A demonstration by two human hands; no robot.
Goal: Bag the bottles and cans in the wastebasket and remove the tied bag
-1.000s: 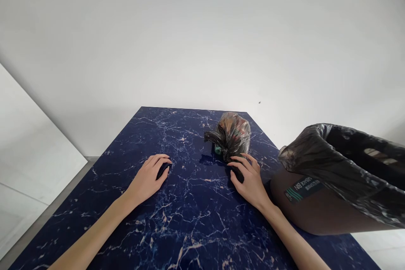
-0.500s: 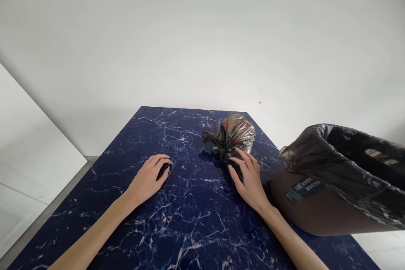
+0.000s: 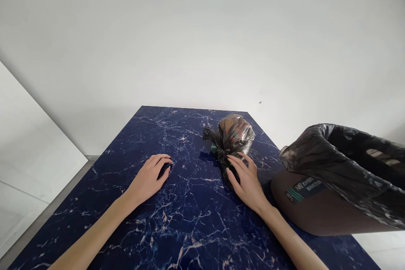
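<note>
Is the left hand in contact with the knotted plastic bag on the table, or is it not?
Apart. In the head view, a wide stretch of blue table shows between the left hand and the knotted bag.

Left hand (image 3: 147, 179) and right hand (image 3: 248, 183) are showing bare, with slim fingers (image 3: 160, 158). Forearms (image 3: 101, 224) are appearing bare too, tapering smoothly toward narrow wrists (image 3: 126, 202).

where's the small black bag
In the head view, the black bag lies on the blue table right of centre, at the right hand, left of the bin.
</note>
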